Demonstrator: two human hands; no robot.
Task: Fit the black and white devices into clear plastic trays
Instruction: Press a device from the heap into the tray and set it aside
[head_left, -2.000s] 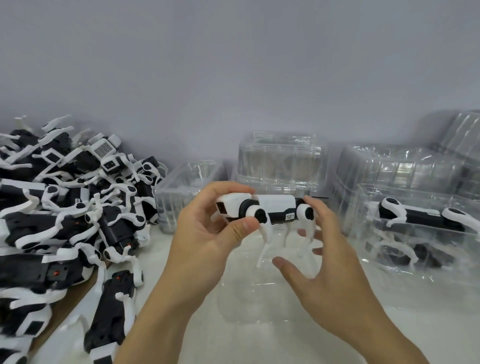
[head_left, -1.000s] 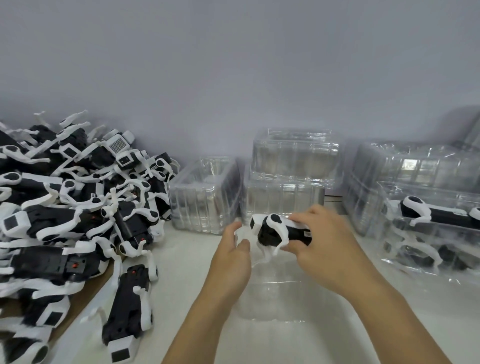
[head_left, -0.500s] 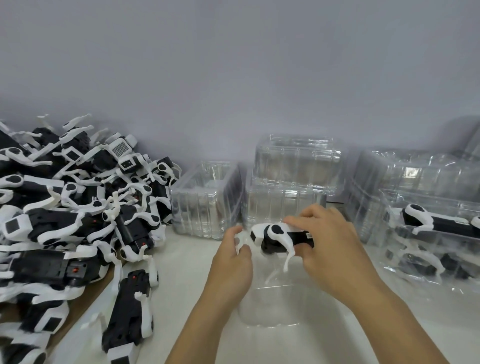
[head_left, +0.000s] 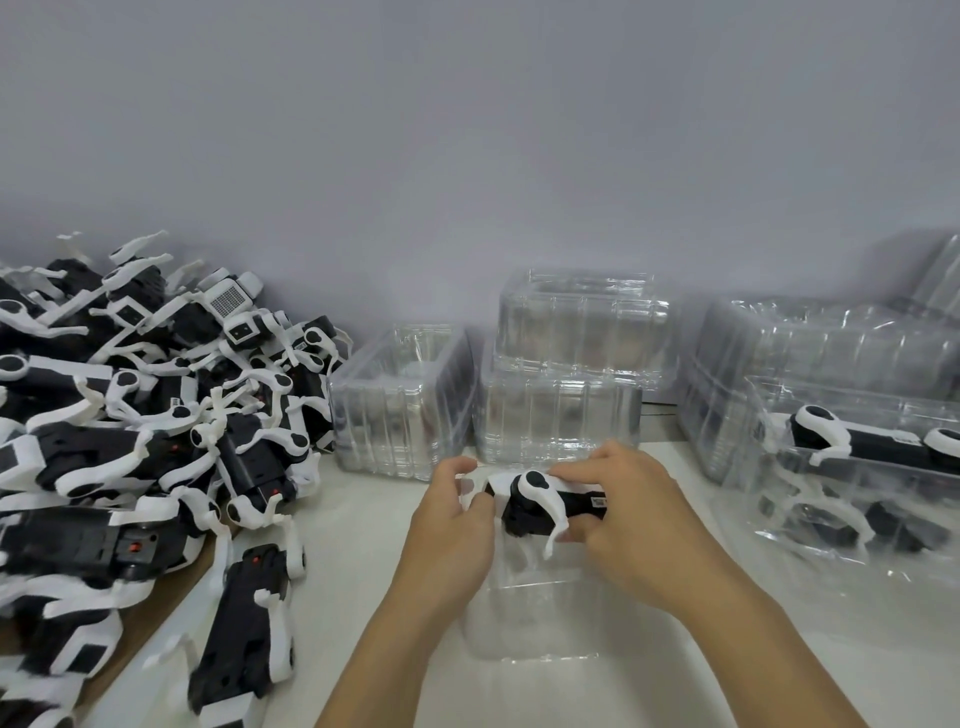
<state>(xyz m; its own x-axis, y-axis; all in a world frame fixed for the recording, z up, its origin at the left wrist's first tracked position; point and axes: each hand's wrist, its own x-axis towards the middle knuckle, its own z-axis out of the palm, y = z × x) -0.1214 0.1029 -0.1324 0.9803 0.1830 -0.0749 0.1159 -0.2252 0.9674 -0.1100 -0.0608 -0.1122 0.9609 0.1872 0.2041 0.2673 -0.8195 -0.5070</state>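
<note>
A black and white device (head_left: 540, 501), shaped like a small four-legged robot, lies on its side just above the far end of a clear plastic tray (head_left: 535, 618) on the white table. My right hand (head_left: 631, 525) grips its body from the right, fingers curled over the top. My left hand (head_left: 452, 525) pinches its white end at the left. One white leg hangs down towards the tray.
A big heap of the same devices (head_left: 130, 415) fills the left side, one device (head_left: 244, 644) lying loose near me. Stacked clear trays (head_left: 566, 374) stand behind my hands, another (head_left: 405, 400) to their left. At the right, a device (head_left: 872, 441) sits in a clear tray (head_left: 810, 519).
The device came down from chest height to the tray's far end and turned on its side. My right hand closed over its body; my left shifted to its white end.
</note>
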